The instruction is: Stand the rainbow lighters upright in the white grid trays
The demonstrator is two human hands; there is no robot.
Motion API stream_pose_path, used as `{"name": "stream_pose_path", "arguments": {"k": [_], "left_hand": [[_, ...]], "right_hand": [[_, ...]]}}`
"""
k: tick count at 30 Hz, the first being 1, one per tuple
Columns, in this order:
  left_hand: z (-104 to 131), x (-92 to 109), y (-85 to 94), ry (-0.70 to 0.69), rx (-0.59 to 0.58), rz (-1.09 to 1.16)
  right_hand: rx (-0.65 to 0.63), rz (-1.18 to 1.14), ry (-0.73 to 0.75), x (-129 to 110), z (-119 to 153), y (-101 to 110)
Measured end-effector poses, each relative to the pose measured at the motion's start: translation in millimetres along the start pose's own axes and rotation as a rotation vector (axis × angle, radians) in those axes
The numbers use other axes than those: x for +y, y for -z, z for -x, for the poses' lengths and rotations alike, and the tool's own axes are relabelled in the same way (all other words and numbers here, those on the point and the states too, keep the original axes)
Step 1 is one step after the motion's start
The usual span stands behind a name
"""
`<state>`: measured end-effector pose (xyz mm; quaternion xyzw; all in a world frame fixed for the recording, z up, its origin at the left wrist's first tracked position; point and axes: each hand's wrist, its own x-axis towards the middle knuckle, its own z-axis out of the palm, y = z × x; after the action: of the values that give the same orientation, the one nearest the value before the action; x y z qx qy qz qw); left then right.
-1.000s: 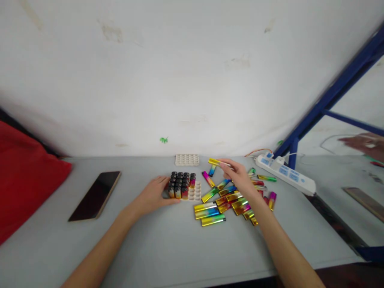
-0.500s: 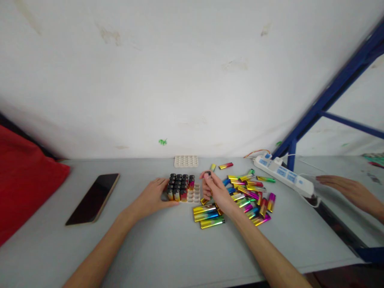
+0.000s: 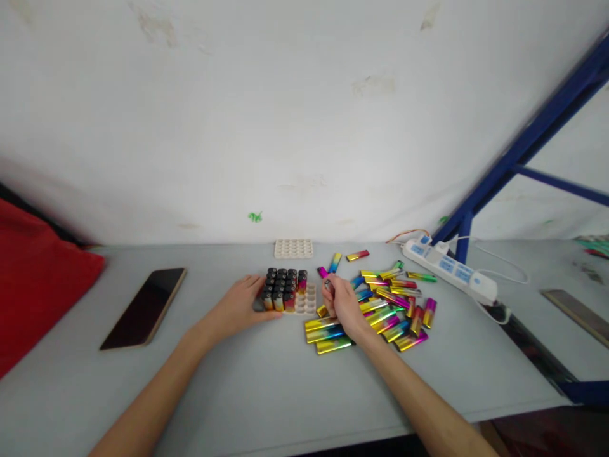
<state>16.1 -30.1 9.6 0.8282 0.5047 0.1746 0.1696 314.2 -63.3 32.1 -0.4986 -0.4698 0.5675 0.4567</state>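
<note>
A pale tray (image 3: 307,303) with round-edged holes holds several upright lighters (image 3: 280,289) with black tops, packed in its left part; cells on its right side show bare. My left hand (image 3: 240,304) curls round the tray's left end, thumb along the front and fingers behind. My right hand (image 3: 341,303) is closed just right of the tray, pinching a lighter (image 3: 327,285) whose metal top shows by the thumb; its body is mostly hidden. Under and beside this hand lies a loose pile of shiny multicoloured lighters (image 3: 392,298). A magenta-ended lighter (image 3: 322,272) shows just behind the fingers.
Another pale holed tray (image 3: 294,249) lies near the wall. A dark phone (image 3: 144,309) rests at left, near red fabric (image 3: 42,279). At right are a white power strip (image 3: 450,270) with cables, a blue metal frame (image 3: 504,168) and a flat dark object (image 3: 578,314) beyond it.
My right hand has turned and shifted slightly, its fingers closing further around the lighter. A hand seen at the far right is gone from view. My left hand stays at the tray.
</note>
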Motion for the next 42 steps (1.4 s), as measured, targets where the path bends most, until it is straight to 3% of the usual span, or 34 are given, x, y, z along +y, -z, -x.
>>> {"name": "stream_pose_path", "arguments": {"k": [4,7,15,18,26,32,38,42], "left_hand": [[-1,2,1.2,0.007,-0.032,0.017],[-1,3,1.4,0.011,-0.030,0.005],[1,7,1.2,0.023,-0.042,0.008],[2,9,2.1,0.025,-0.048,0.006],[2,4,-0.7,0.008,-0.045,-0.010],[3,3,-1.7,-0.014,-0.024,0.013],[3,4,-1.8,0.009,-0.027,-0.007],[3,4,-1.5,0.011,-0.023,0.015]], "right_hand": [[-0.011,-0.045,-0.002,-1,-1,1],[-0.010,-0.037,0.116,2,2,2],[0.043,0.525,0.619,3,5,16],[-0.007,0.666,0.716,6,4,20],[0.043,0.755,0.725,15,3,24],[-0.036,0.809,0.793,21,-2,19],[0.051,1.061,0.751,24,-7,4],[-0.022,1.149,0.724,15,-6,4]]}}
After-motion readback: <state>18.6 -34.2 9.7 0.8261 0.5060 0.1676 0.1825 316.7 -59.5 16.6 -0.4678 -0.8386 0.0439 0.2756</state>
